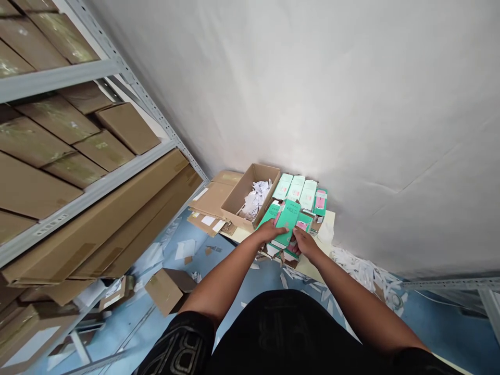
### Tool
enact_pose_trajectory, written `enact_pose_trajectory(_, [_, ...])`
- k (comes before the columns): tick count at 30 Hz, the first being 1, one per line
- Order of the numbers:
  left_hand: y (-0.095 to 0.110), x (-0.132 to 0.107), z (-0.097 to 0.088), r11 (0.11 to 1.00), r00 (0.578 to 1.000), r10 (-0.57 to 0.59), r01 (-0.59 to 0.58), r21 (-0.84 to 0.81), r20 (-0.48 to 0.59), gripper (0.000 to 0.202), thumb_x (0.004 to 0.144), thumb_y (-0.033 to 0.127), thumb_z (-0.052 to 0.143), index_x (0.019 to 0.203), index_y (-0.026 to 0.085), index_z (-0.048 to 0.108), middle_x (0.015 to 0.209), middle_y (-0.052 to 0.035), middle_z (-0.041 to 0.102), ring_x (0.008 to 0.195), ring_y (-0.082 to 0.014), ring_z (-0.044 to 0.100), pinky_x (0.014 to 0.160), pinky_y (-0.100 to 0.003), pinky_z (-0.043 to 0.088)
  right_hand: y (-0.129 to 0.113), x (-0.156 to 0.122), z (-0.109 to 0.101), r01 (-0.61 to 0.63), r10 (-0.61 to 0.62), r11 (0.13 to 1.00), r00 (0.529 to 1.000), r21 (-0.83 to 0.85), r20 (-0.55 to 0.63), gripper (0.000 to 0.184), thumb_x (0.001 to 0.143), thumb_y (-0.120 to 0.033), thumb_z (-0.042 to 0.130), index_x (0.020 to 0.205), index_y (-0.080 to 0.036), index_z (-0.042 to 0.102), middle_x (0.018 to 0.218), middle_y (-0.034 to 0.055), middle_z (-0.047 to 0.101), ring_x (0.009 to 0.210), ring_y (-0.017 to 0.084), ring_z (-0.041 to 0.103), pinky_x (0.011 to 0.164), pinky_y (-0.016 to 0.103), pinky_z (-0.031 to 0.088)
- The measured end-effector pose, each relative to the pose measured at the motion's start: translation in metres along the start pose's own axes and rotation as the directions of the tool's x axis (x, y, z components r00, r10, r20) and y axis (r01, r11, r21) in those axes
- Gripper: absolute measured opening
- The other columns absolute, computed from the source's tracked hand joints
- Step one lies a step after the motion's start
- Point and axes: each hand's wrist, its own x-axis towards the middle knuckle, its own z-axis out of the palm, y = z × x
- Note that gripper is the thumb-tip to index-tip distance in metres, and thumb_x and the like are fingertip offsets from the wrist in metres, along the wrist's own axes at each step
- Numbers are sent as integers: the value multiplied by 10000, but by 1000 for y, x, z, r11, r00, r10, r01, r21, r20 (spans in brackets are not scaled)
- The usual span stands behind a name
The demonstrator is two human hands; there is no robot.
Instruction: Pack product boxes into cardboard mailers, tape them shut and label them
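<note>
Both of my arms reach forward to a low table (327,223) by the white wall. My left hand (269,229) and my right hand (305,244) are closed together on a small green carton (287,217), held just above a heap of the same green cartons. A row of pale green cartons (297,187) lies flat behind it, beside one with a pink panel (321,201). An open cardboard box (239,197) with crumpled white paper slips (254,199) in it stands directly left of my left hand.
Metal shelving (78,67) packed with brown cardboard boxes fills the left side. Flattened cardboard (213,200) lies beside the open box. A small brown box (169,289) and paper scraps litter the blue floor. White slips (363,268) are piled at the wall on the right.
</note>
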Motion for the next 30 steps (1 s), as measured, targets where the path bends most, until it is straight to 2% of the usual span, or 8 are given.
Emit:
enact_pose_trajectory(4, [-4,-1,-1,947,997,-35,54,-316,66,653,578,425,937,1116,133,709,1000,-116,803,815,-266,762,705,-332,598,-3,-1,2,-69,67,981,998,179,17,477,1014,-533,407,1359,-250,575,939,30,699,489,144,625,419,267,480])
enact_pose_trajectory(9, [-10,-9,-7,862,985,90,-3,-507,145,705,584,438,950,1159,113,704,1053,-140,792,861,-262,759,811,-371,599,-9,-9,4,-73,92,961,994,266,-62,398,976,-561,483,1122,-227,644,844,9,688,474,140,608,402,255,459])
enact_pose_trajectory(18, [9,-22,-49,784,932,169,70,-617,321,637,684,422,901,1196,113,681,1113,-159,779,973,-296,750,867,-398,594,-31,-27,19,-10,112,953,940,303,-323,460,883,-617,572,1074,-207,653,906,41,710,569,145,637,485,251,485])
enact_pose_trajectory(22, [18,-27,-64,803,864,191,136,-581,465,661,690,413,898,1224,97,672,1133,-177,772,983,-316,750,855,-410,600,-48,-51,37,36,129,943,876,330,-464,504,880,-650,559,1080,-200,666,984,76,727,678,178,682,579,284,550])
enact_pose_trajectory(24, [21,-32,-63,821,818,206,154,-550,537,667,699,398,897,1250,103,662,1159,-176,765,987,-317,751,848,-410,601,-57,-66,46,66,141,925,854,374,-500,549,909,-646,524,1199,-197,644,1059,104,730,748,208,711,626,316,581])
enact_pose_trajectory(26, [24,-39,-54,844,754,206,186,-503,624,658,712,388,891,1265,115,660,1169,-171,763,984,-315,753,841,-408,603,-63,-83,50,131,101,935,791,329,-603,597,936,-575,506,1403,-203,535,1218,140,701,866,237,726,682,351,605])
enact_pose_trajectory(28, [25,-48,-39,871,680,185,221,-438,710,636,725,383,882,1263,120,667,1144,-165,770,970,-315,756,834,-407,604,-63,-104,45,186,-30,975,646,119,-763,705,922,-429,526,1571,-222,343,1441,173,584,1039,263,700,783,400,618])
enact_pose_trajectory(30, [26,-58,-19,898,613,150,243,-366,776,592,739,382,872,1235,120,683,1095,-159,780,937,-307,760,825,-402,604,-58,-134,34,115,-244,970,502,-216,-830,852,859,-279,556,1640,-241,217,1599,170,423,1224,294,625,947,475,584])
